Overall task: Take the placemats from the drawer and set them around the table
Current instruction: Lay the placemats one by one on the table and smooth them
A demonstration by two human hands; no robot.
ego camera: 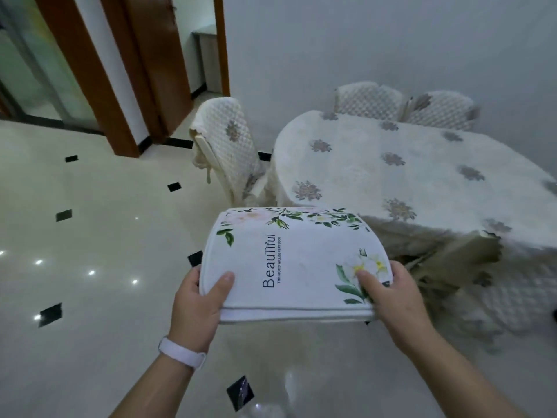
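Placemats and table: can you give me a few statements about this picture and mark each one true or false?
1. Both hands, left hand and right hand, hold the placemats. True.
2. A placemat already lies on the table. False: only the flowered cloth covers it.
3. The left wrist wears a white band. True.
4. The top placemat is plain blue. False: it is white, with flowers and the word "BeauTiful".
5. Chairs with quilted covers stand at the table. True.

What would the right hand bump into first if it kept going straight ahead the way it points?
Probably the hanging edge of the cream flowered tablecloth on the oval table, just beyond the white floral placemat stack that the right hand grips; depth is unclear.
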